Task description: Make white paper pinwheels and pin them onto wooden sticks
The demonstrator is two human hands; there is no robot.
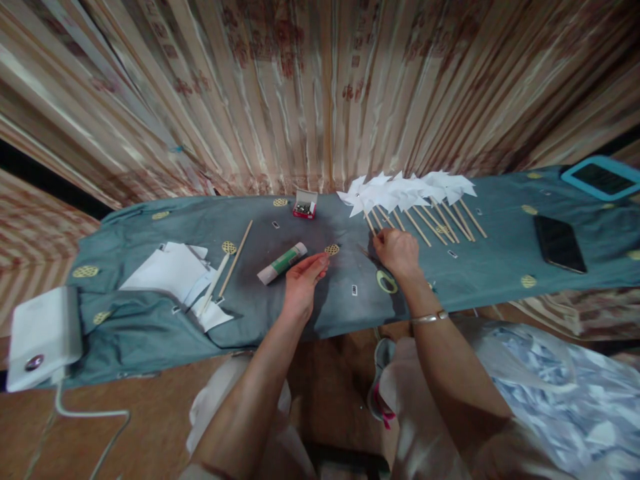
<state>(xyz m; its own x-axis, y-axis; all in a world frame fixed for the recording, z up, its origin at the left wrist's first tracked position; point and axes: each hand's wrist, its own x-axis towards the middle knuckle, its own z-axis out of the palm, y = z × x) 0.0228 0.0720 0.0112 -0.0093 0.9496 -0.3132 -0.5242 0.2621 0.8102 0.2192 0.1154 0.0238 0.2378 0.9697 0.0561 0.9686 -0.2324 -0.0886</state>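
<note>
My right hand is closed, its fingertips on the lower end of the leftmost white paper pinwheel's wooden stick. That pinwheel lies at the left end of a row of several overlapping pinwheels, their sticks pointing toward me. Partly under the right hand lie scissors with a yellow-green handle. Held over the cloth, my left hand has thumb and fingers pinched together; anything between them is too small to make out. Just left of it lies a white and green tube. Beyond stands an open red box of small metal tacks.
A green patterned cloth covers the narrow table. Leftward are a bare wooden stick, white paper pieces and a white device with a cable. A black phone, a blue-framed tablet and a plastic bag are rightward.
</note>
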